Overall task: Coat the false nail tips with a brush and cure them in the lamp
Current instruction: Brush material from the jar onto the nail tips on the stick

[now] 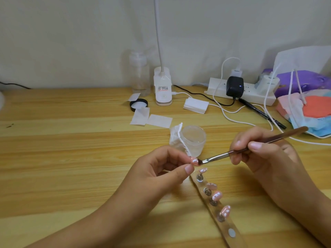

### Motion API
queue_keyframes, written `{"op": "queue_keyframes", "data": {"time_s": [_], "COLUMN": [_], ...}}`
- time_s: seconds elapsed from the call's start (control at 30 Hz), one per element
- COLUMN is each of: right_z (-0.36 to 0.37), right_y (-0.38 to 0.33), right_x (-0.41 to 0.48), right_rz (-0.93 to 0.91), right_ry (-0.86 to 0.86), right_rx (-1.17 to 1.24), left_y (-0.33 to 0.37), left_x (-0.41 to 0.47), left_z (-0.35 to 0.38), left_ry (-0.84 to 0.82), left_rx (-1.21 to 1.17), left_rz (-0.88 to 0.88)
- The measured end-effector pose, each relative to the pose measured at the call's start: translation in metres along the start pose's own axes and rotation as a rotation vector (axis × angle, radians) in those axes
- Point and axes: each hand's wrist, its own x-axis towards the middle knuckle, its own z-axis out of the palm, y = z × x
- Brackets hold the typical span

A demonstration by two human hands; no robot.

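Observation:
My left hand (161,169) pinches a pink false nail tip (194,161) with white dots between thumb and fingers, held above the table. My right hand (265,154) grips a brown-handled brush (238,151) like a pen; its dark bristles touch the right end of that tip. Below, a clear holder strip (231,235) runs diagonally toward the front right. Several more pink tips (217,195) stand on small metal pegs along it. A small clear jar (194,138) stands open just behind the held tip, with a crumpled white wipe (174,136) against its left side.
A white clip lamp (163,86) with a gooseneck stands at the back by a clear bottle (139,74). A black lid (138,104), white pads (159,120), a pad stack (196,105), a power strip (250,93) with cables, a black pen (261,112) and face masks (309,111) lie behind.

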Motion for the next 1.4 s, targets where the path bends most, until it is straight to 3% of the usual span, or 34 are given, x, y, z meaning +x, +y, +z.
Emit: {"op": "queue_keyframes", "data": {"time_s": [0.47, 0.67, 1.03, 1.4], "right_z": [-0.0031, 0.0008, 0.0049, 0.0001], "right_y": [0.0006, 0.0017, 0.0019, 0.0022], "right_x": [0.0004, -0.0004, -0.0016, 0.0027], "right_rz": [0.006, 0.011, -0.01, 0.043], "right_ry": [0.022, -0.024, 0.056, 0.119], "right_rx": [0.088, 0.054, -0.064, 0.114], "left_y": [0.0057, 0.0067, 0.0017, -0.0004], "left_x": [-0.0002, -0.0008, -0.0011, -0.0019], "left_z": [0.0022, 0.0028, -0.0005, -0.0019], "left_ry": [0.027, 0.032, -0.006, -0.025], "left_rx": [-0.089, -0.066, -0.042, 0.017], "left_rz": [-0.032, -0.034, -0.027, -0.008]}}
